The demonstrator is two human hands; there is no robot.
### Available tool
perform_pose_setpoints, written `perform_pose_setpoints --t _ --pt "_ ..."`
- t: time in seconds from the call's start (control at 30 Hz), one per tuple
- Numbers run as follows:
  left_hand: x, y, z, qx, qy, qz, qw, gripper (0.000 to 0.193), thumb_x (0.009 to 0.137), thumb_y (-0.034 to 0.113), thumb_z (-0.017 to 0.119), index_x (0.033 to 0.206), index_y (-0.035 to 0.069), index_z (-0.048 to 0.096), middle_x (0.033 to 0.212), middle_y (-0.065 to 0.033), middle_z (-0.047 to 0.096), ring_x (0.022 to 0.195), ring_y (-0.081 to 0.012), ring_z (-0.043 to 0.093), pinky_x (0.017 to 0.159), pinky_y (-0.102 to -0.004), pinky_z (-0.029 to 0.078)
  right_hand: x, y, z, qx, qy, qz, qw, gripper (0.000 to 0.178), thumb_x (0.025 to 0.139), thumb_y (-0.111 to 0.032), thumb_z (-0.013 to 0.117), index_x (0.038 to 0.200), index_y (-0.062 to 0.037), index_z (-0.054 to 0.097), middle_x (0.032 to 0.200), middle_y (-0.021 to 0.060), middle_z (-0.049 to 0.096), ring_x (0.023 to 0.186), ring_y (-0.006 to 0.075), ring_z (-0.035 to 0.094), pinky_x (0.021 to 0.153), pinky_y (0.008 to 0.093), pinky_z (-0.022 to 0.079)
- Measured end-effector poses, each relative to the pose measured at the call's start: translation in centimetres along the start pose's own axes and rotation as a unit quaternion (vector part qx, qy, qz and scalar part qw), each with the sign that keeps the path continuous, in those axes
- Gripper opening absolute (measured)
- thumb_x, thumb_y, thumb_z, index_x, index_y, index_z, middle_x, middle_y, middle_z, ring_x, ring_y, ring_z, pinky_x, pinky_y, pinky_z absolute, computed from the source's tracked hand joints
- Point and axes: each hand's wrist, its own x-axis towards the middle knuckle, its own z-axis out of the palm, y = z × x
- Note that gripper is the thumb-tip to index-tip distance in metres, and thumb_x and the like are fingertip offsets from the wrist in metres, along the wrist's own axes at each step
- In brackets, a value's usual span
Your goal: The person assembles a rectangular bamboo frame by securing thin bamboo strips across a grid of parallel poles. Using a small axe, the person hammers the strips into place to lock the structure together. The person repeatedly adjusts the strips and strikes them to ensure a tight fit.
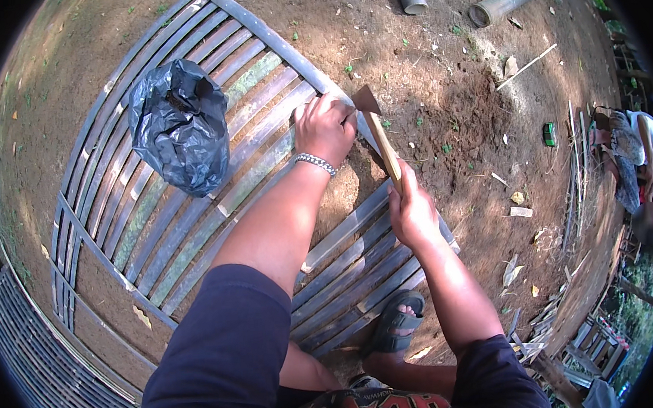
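My right hand [414, 207] is wrapped round the wooden handle of a small hatchet [387, 149]. Its flat, rust-brown metal head is raised beside the rail [291, 54] that edges a slatted bamboo panel [252, 145]. Just left of the head, my left hand [325, 128] rests at that rail with its fingers curled and pressed together. Whatever is between those fingers is hidden. A crumpled black plastic bag [180, 129], its mouth gaping upward, sits on the slats left of my left hand.
My sandalled foot [402, 323] is by the panel's near end. Cut bamboo tubes [505, 4] lie on the dirt at the far right. A small green object [549, 134], thin sticks [577, 174] and piled cloth [626, 156] are to the right. Another slatted panel [40, 356] lies lower left.
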Motion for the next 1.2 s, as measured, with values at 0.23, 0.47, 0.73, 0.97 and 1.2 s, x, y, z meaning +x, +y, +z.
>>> perform_pose_setpoints --t 0.23,0.47,0.73,0.97,1.2 --pt "-0.2 0.0 -0.1 -0.015 -0.011 -0.009 1.0 0.006 0.08 0.019 0.076 0.083 0.014 0.076 0.093 -0.0026 0.069 0.099 -0.0277 0.066 0.089 -0.0461 0.046 -0.1 -0.5 0.1 0.02 0.065 -0.023 0.997 0.057 0.1 -0.011 0.059 0.152 -0.0109 0.038 0.127 0.0278 0.066 0.11 0.0487 0.066 0.09 0.0517 0.056" --pt "0.0 0.0 0.0 0.005 -0.002 -0.003 1.0 0.007 0.081 0.02 0.076 0.084 0.014 0.077 0.095 -0.0032 0.069 0.1 -0.0281 0.066 0.091 -0.0463 0.046 -0.4 -0.2 0.9 0.026 0.089 -0.047 0.995 0.057 0.1 -0.011 0.06 0.153 -0.0113 0.037 0.117 0.029 0.069 0.105 0.05 0.067 0.086 0.0534 0.056" --pt "0.0 0.0 -0.1 0.013 -0.011 -0.015 1.0 0.006 0.081 0.02 0.076 0.083 0.014 0.076 0.096 -0.0029 0.069 0.1 -0.0288 0.065 0.092 -0.047 0.046 -0.4 -1.3 0.3 0.014 0.041 0.005 0.999 0.055 0.099 -0.009 0.06 0.15 -0.0084 0.04 0.114 0.0289 0.07 0.103 0.0493 0.068 0.085 0.0529 0.057" --pt "0.1 -0.2 -0.1 0.002 -0.013 -0.019 1.0 0.007 0.081 0.021 0.076 0.084 0.014 0.076 0.097 -0.0031 0.069 0.101 -0.0287 0.065 0.092 -0.0483 0.046 -0.1 -1.8 0.3 0.007 0.002 0.013 1.0 0.055 0.097 -0.003 0.057 0.149 -0.0067 0.041 0.112 0.031 0.068 0.103 0.0495 0.067 0.085 0.0535 0.056" --pt "-0.3 -0.3 -0.1 0.006 -0.019 -0.005 1.0 0.009 0.081 0.021 0.077 0.086 0.014 0.076 0.099 -0.0042 0.069 0.1 -0.0298 0.065 0.091 -0.0478 0.047 -0.4 -1.0 0.7 0.002 0.003 0.031 1.0 0.054 0.099 -0.006 0.057 0.15 -0.0111 0.041 0.108 0.0306 0.069 0.103 0.051 0.067 0.085 0.0529 0.056"
